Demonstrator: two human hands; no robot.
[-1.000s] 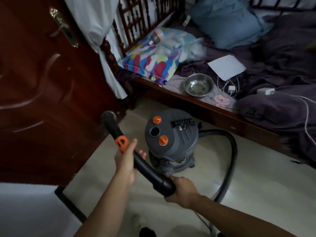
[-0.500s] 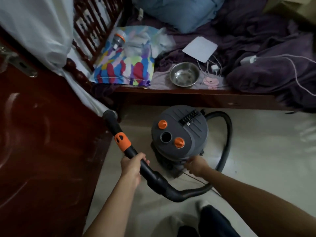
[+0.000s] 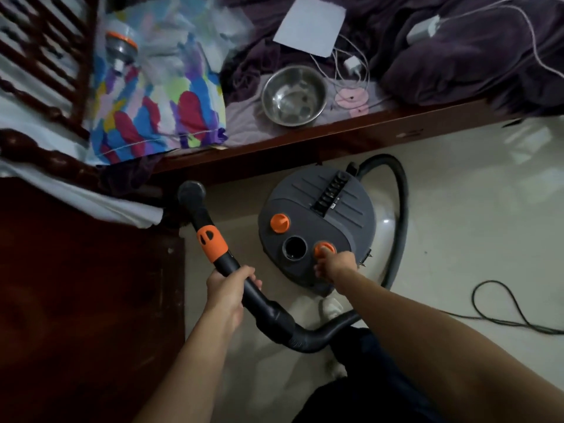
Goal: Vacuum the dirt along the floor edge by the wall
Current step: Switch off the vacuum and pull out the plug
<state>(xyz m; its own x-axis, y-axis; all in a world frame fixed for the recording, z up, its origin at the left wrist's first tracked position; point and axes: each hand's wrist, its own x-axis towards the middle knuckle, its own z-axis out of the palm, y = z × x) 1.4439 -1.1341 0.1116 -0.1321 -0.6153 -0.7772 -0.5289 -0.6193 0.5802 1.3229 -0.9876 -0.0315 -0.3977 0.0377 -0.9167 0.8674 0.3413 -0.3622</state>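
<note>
Hands apart, each on a different part of the vacuum cleaner. Containers, left to right: a clear jar (image 3: 120,48) with an orange ring lies on its side on the multicoloured pillow (image 3: 152,108) on the bed, its contents not discernible; a steel bowl (image 3: 293,96) sits upright near the bed frame (image 3: 335,141), its inside showing only bare metal and reflections; the grey canister (image 3: 314,215) stands on the pale floor (image 3: 473,209) just beside the bed frame, its lid carrying a far orange knob (image 3: 280,222), an open round port (image 3: 294,248) and a near orange knob (image 3: 325,248). The left hand (image 3: 227,293) is wrapped fully round the black wand (image 3: 244,288), below the orange collar (image 3: 212,239). The wand slants up and left, and its nozzle (image 3: 191,192) sits low in the corner where the dark red door (image 3: 76,300) meets the bed frame, at the floor edge. The right hand (image 3: 334,265) reaches onto the canister lid, its bent fingers closing on the near orange knob; motion blur hides finer detail. The black hose (image 3: 401,215) loops from the wand behind the right forearm and round the canister's right side. On the bed beyond the bowl lie a white sheet (image 3: 309,24), a charger with white cable (image 3: 352,64) and a purple blanket (image 3: 457,56). A black power cord (image 3: 503,306) curls on the floor at right.
</note>
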